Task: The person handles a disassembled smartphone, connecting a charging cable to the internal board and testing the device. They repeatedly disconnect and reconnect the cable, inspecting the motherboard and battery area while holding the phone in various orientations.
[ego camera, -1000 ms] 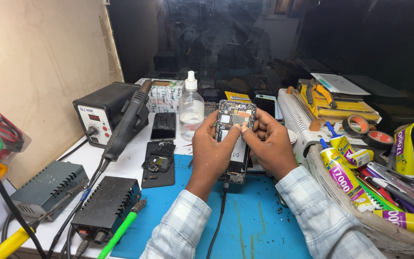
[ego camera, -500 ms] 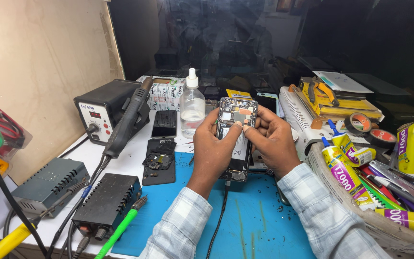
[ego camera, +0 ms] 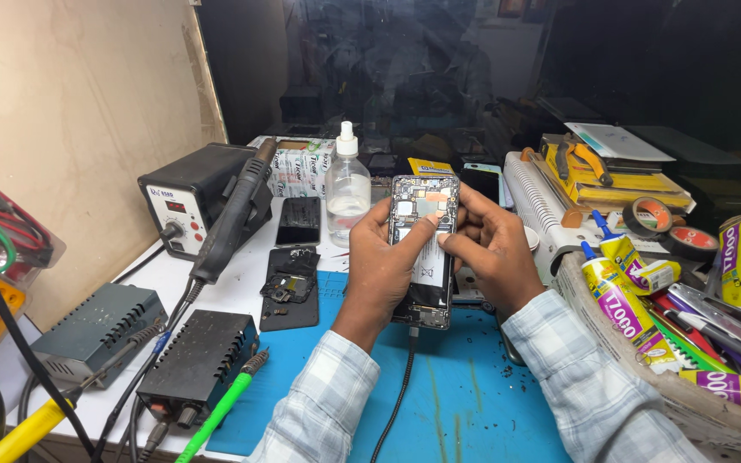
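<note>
Opened phone (ego camera: 423, 249), back cover off, board and battery exposed, held upright above the blue mat (ego camera: 465, 403) near the bench middle; a dark cable (ego camera: 400, 386) hangs from its bottom edge. Left hand (ego camera: 383, 270) wraps the left edge, thumb laid across the board area. Right hand (ego camera: 495, 249) closes on the right edge, thumb pressing near the battery top. Both hands grip the phone; no tool in either.

Judgement: thumb work on a connector or flex. Best done with pressure straight down, frame braced by the fingers behind, cable left slack.

Nearby: clear bottle (ego camera: 347, 184) just behind, removed dark cover (ego camera: 289, 287) to the left, hot-air station (ego camera: 199, 201) further left, basket of glue tubes (ego camera: 645, 317) right.
</note>
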